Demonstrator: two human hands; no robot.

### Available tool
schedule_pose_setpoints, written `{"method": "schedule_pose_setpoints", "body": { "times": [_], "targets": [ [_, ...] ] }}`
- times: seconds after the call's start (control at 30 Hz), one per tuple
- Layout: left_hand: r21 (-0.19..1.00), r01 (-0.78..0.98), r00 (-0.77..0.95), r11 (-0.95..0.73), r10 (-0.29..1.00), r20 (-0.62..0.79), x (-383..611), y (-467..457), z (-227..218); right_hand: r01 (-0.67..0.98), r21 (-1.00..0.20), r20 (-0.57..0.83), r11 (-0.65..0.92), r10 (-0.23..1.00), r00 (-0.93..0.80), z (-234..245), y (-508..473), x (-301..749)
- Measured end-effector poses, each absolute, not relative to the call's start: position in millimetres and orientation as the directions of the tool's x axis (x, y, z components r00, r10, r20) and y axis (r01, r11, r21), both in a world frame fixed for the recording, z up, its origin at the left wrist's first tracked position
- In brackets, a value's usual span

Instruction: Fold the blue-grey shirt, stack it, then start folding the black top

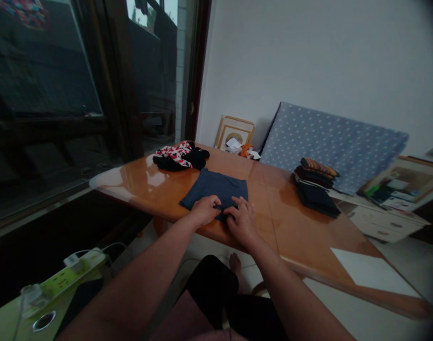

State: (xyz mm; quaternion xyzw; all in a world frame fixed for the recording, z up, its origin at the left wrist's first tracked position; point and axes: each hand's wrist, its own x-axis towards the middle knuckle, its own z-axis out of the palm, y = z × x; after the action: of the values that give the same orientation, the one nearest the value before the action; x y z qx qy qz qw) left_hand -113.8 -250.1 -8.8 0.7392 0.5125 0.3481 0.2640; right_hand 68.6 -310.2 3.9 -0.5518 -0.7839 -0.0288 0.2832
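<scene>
A dark blue piece of cloth (220,183), perhaps a garment, lies spread on the wooden table (262,208) in front of me. My left hand (205,210) pinches its near edge between thumb and fingers. Close beside it, my right hand (242,218) has its fingers bent on the same edge, thumb toward the left hand. The cloth between the two hands is slightly bunched. What kind of garment it is does not show.
Behind the cloth sits a rumpled black and red-white patterned clothing pile (181,156). To the right stands a stack of folded clothes (316,187). A white sheet (373,271) lies near the right end. A power strip (63,279) is at lower left, by the glass door (46,85).
</scene>
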Motion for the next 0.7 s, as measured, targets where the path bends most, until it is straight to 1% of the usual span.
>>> {"method": "schedule_pose_setpoints", "body": {
  "times": [0.1, 0.27, 0.37, 0.47, 0.53, 0.7],
  "targets": [
    [0.742, 0.583, 0.229, -0.332, 0.943, 0.242, -113.9, -251.9, -8.1, 0.889, -0.239, 0.446, 0.391, 0.857, -0.257, 2.8, -313.5, 70.3],
    [0.729, 0.590, 0.248, -0.347, 0.937, 0.245, -112.6, -256.1, -3.8, 0.897, -0.242, 0.404, 0.369, 0.879, -0.253, 1.0, -312.2, 70.9],
    [0.661, 0.673, 0.225, -0.332, 0.943, 0.245, -108.9, -261.6, 0.8, 0.894, -0.251, 0.391, 0.371, 0.884, -0.257, 2.5, -311.6, 70.9],
    [0.555, 0.766, 0.190, -0.324, 0.939, 0.285, -104.8, -268.4, 3.7, 0.895, -0.274, 0.370, 0.352, 0.898, -0.240, 4.6, -312.8, 71.6],
    [0.497, 0.804, 0.198, -0.327, 0.935, 0.295, -103.5, -271.8, 4.1, 0.895, -0.295, 0.355, 0.335, 0.908, -0.223, 5.3, -313.9, 72.4],
    [0.448, 0.821, 0.245, -0.354, 0.927, 0.283, -106.2, -272.4, 3.4, 0.894, -0.321, 0.331, 0.311, 0.922, -0.202, 5.6, -314.7, 73.6]
  ]
}}
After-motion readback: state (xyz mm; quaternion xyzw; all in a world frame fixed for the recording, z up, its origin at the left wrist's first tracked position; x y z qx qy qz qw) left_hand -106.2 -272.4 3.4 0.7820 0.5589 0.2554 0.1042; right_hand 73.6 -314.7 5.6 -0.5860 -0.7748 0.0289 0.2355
